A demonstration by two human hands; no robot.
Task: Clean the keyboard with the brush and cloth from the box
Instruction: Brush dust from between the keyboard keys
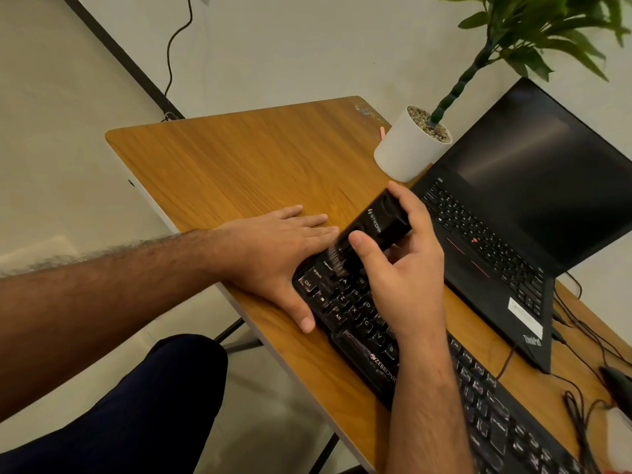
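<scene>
**Brush on the keys, flat palm at the keyboard's end**

A black keyboard (427,364) lies slantwise on a wooden table (239,172), its left end near the middle of the tabletop and the rest running off toward the near right corner of the view. The right hand (407,268) grips a black brush (372,230) — fingers curled over the far side of its body, thumb pressed along the near side. The brush points down and to the left, and its dark bristles meet the keys at the keyboard's left end, just beyond the Caps Lock and Shift keys. The bristle end is blurred.

The left hand (280,254) rests flat on the table at the keyboard's left edge, fingers straight and close together, pointing to the right; the thumb is spread and lies along the near-left corner of the keyboard by the Ctrl key. Its fingertips reach just beside the brush head.

To the right, beyond the keyboard, stands an open black laptop (533,213) with a dark screen. At its far left corner sits a white pot (403,148) filled with pebbles and holding a green plant (533,32). Black cables (581,343) trail over the table at the right edge, next to a dark mouse (619,388). A dark trouser leg (130,412) shows below the table's near edge — bottom left.
</scene>
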